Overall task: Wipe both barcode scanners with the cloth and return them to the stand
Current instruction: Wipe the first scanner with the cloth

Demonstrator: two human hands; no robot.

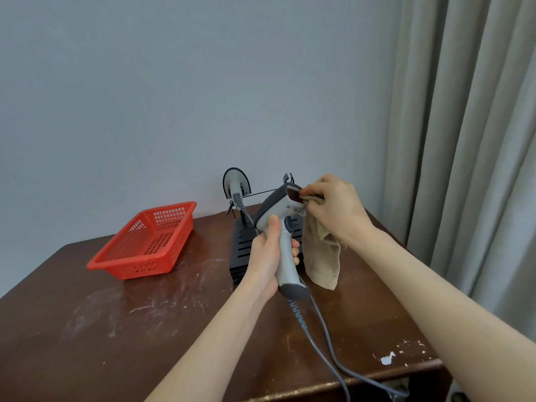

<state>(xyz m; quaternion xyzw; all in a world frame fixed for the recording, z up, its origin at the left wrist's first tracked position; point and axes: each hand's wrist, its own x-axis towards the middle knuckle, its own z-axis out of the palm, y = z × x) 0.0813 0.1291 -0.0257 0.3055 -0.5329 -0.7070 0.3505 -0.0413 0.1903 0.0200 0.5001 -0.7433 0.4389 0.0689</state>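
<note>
Two hands are working: the left hand [268, 253] is clenching the scanner [285, 227] handle while the right hand [333, 207] is pinching the cloth [322, 256], best rubbing gently across its window.

I see a plain pale blue-grey wall [145, 97] ahead, evenly lit. Long grey curtains [470, 126] hang in folds along the right side. Below stands a dark brown wooden table [130, 338], its top scuffed with whitish streaks and chipped near the front right edge.
</note>
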